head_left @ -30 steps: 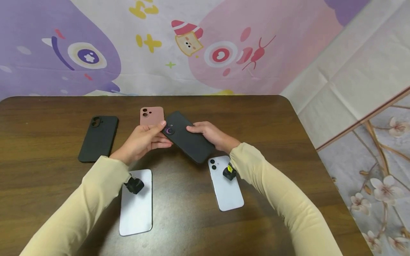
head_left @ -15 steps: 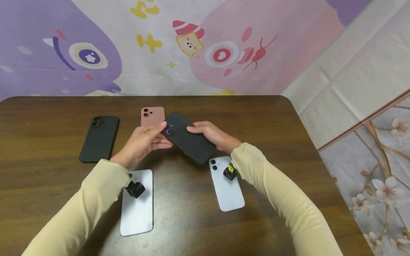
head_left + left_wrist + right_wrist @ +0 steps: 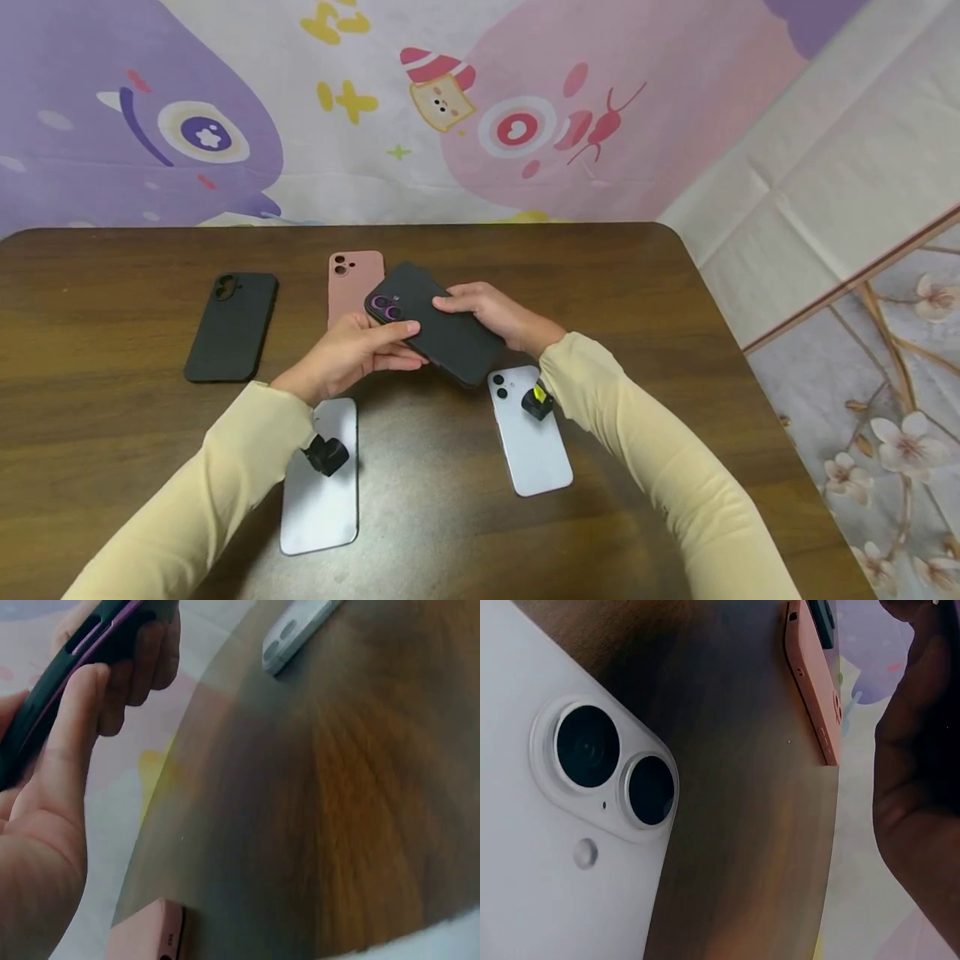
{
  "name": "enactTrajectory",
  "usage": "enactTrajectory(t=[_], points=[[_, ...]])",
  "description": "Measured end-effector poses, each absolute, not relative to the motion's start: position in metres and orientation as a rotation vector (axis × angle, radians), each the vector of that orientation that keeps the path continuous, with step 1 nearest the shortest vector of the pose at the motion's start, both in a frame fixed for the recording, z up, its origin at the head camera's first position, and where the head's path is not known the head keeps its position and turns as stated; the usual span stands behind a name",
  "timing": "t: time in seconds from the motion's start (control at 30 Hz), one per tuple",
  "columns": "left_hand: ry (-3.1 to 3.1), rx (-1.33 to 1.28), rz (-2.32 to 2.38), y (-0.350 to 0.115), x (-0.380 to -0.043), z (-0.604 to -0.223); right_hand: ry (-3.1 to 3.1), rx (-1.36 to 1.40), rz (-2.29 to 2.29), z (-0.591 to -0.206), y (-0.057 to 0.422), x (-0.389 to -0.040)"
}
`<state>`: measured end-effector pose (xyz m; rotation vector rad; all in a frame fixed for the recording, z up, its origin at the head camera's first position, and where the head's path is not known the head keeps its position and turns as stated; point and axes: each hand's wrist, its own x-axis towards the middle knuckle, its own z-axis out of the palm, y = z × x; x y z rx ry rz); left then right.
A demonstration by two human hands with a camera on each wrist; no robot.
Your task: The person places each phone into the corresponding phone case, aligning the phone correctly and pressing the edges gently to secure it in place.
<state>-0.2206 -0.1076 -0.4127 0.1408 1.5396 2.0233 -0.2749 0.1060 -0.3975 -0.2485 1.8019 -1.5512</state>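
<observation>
Both hands hold a purple phone in a black case point(image 3: 457, 342), tilted above the table with its camera end toward the left. My left hand point(image 3: 352, 354) pinches the near long edge, thumb on the back and fingers underneath. At the other side, my right hand point(image 3: 506, 318) grips the far long edge with the thumb on top. In the left wrist view a purple strip of the phone shows along the side of the black case point(image 3: 82, 656). The fingers of the right hand under the phone are hidden in the head view.
A black phone case point(image 3: 231, 329) lies at the left, and a pink case point(image 3: 356, 287) lies just behind my left hand. Two white phones lie nearer me: the left one point(image 3: 318, 512) under my left wrist, the right one point(image 3: 534, 450) by my right wrist. A cartoon-print cloth point(image 3: 360, 167) hangs behind the table.
My left hand has slid from the camera corner along the phone's near edge, toward me and to the right, uncovering both lens rings. The right hand keeps its hold almost unmoved.
</observation>
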Motion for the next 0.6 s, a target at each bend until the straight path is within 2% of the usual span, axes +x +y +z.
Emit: enactTrajectory(t=[0.3, 0.6], points=[[1.595, 0.107, 2.101, -0.103, -0.215, -0.414, 1.823, -0.24, -1.526, -0.395, 0.103, -0.275], [1.667, -0.038, 2.244, -0.108, -0.208, -0.41, 1.819, -0.11, -1.63, -0.397, 0.111, -0.271]])
